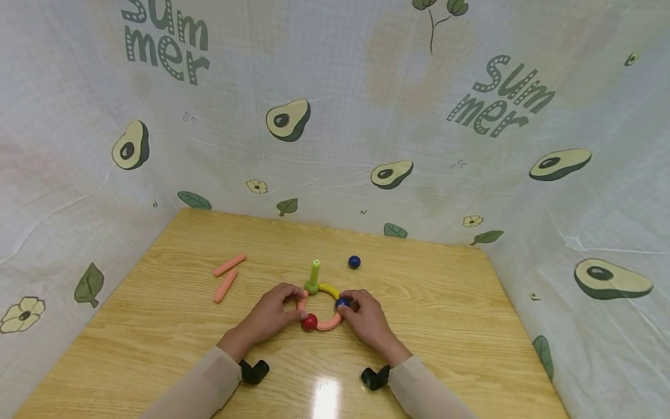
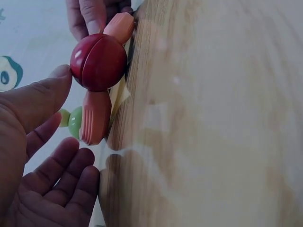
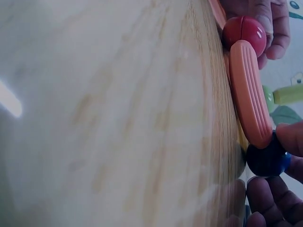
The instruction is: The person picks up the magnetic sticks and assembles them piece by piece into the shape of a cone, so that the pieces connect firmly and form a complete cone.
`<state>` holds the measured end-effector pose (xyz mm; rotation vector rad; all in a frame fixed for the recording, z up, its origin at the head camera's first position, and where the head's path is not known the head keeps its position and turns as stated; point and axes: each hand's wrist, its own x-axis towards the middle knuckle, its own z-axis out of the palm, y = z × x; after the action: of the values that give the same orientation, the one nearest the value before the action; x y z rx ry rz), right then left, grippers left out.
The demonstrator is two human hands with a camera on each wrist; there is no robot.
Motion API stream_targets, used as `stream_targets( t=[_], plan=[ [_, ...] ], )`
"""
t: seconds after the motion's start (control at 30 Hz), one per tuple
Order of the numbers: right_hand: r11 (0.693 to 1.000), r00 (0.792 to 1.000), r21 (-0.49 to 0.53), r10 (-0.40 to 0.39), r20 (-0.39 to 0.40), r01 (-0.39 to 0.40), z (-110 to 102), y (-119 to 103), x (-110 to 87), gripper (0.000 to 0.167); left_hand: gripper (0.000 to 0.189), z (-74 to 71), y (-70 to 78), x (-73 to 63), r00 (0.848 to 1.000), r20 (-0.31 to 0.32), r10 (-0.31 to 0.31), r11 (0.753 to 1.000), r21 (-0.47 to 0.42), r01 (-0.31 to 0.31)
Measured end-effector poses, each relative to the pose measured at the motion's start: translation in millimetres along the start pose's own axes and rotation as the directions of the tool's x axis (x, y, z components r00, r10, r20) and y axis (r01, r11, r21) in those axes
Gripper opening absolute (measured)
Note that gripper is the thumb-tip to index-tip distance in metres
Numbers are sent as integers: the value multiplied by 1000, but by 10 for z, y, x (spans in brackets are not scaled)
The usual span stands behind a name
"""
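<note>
A small ring [image 1: 325, 326] of toy pieces lies in the middle of the desk [image 1: 445, 302], between the person's two hands. The left hand [image 1: 272, 311] sets its thumb against the red ball [image 1: 309, 322] on the ring's near side; its index finger reaches the left orange piece [image 1: 300, 304], largely covering it from the wrist camera, and the other fingers hang loose. Whether it grips or merely steadies, I cannot tell. The right hand [image 1: 370, 317] pinches the blue ball [image 3: 266, 160] at the ring's right, its fingers hiding much of it. The near orange piece [image 3: 250, 94] joins the two balls.

On the far side, a green rod [image 1: 315, 272] stands up from a green ball [image 1: 311, 288], beside a yellow piece [image 1: 328, 289] that the wrist views show only as a sliver. Farther off sits a spare blue ball [image 1: 354, 262]; at left lie two orange rods [image 1: 225, 286]. The sleeves [image 1: 201, 381] run out of view at the near edge.
</note>
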<state>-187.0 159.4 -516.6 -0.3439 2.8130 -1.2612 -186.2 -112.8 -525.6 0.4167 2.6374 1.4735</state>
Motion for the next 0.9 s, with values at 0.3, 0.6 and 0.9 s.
stream_targets(
  t=[0.3,0.6,0.9],
  plan=[
    [1000,1000,8,10,-5,-10,11,2,4,26,44,-8,27,-35,993,100,65,998,-8,-64],
    [1000,1000,18,3,-4,-3,6,5,10,26,24,-4,-30,-27,987,102,123,989,74,-131],
    [1000,1000,8,6,11,-6,10,6,4,26,29,-68,-72,-23,984,139,114,993,11,-116]
  ],
)
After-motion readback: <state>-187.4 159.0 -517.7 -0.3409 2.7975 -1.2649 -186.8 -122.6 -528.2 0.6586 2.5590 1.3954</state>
